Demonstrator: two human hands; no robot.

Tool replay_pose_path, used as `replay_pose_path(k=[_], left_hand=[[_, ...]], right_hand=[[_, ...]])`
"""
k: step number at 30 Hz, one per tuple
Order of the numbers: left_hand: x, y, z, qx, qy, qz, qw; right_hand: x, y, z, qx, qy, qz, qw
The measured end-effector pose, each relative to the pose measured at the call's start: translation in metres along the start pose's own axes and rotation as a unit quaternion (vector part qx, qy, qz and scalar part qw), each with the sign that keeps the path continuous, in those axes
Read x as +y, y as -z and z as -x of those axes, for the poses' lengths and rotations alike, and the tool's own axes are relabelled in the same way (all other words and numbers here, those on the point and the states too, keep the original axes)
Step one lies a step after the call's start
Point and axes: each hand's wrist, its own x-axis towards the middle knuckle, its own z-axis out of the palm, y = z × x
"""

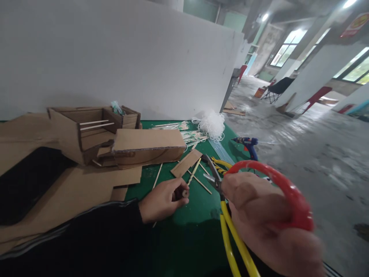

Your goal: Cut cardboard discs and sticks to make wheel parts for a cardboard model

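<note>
My left hand (165,198) is closed in a pinch over the green table, with a small round tan piece (185,194) between thumb and fingers; its exact kind is hard to tell. A twisted yellowish stick (193,172) lies just beyond those fingertips. Close to the camera, my right hand (265,207) grips red-handled scissors (294,192), their blades parted and pointing away. Yellow-handled pliers (235,234) lie under the scissors, partly hidden by my right hand. Beyond my left hand rest a flat cardboard strip (186,163) and several thin sticks (203,182).
A closed cardboard box (150,140) and an open cardboard structure (65,130) stand at the left on cardboard sheets, beside a black flat object (31,184). Bundled sticks (191,135), a white string heap (211,125) and a blue glue gun (249,145) lie further back. A white panel (121,57) rises behind.
</note>
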Motion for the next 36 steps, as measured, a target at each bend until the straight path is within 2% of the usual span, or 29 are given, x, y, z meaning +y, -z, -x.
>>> replay_pose_path(k=[1, 2, 4, 6, 7, 9, 12, 15, 23, 27, 30, 36], left_hand=[[0.0, 0.0, 0.0, 0.0, -0.001, 0.0, 1.0], [-0.001, 0.0, 0.0, 0.001, -0.003, 0.0, 1.0], [-0.002, -0.001, 0.0, 0.003, -0.006, 0.0, 1.0], [-0.004, -0.002, 0.0, 0.006, -0.01, 0.0, 1.0], [-0.005, -0.002, 0.0, 0.007, -0.013, 0.0, 1.0], [-0.005, -0.002, -0.001, 0.007, -0.019, 0.0, 1.0], [-0.005, -0.002, 0.0, 0.008, -0.024, -0.002, 1.0], [-0.004, -0.001, 0.0, 0.01, -0.024, -0.006, 1.0], [-0.001, 0.0, 0.0, 0.009, -0.016, -0.012, 1.0], [0.001, 0.002, 0.001, 0.007, -0.015, -0.011, 1.0], [0.001, 0.001, 0.001, 0.005, -0.012, -0.008, 1.0], [0.001, 0.0, 0.001, 0.007, -0.005, 0.007, 1.0]], right_hand=[[0.006, -0.003, 0.0, 0.064, 0.047, 0.004, 0.997], [0.012, -0.005, 0.001, 0.09, 0.082, 0.03, 0.992], [0.02, -0.003, 0.004, -0.009, 0.154, 0.058, 0.986], [0.021, 0.005, 0.008, -0.097, 0.227, 0.085, 0.965], [0.02, 0.008, 0.011, -0.186, 0.204, 0.125, 0.953], [0.017, 0.011, 0.018, -0.244, 0.183, 0.159, 0.939], [0.017, 0.003, 0.03, -0.291, 0.241, 0.127, 0.917], [0.023, -0.01, 0.041, -0.276, 0.279, 0.109, 0.913], [0.036, -0.022, 0.073, -0.296, 0.276, 0.141, 0.904], [0.043, -0.027, 0.093, -0.282, 0.24, 0.152, 0.916], [0.046, -0.028, 0.102, -0.277, 0.248, 0.144, 0.917], [0.052, -0.016, 0.114, -0.363, 0.241, 0.166, 0.885]])
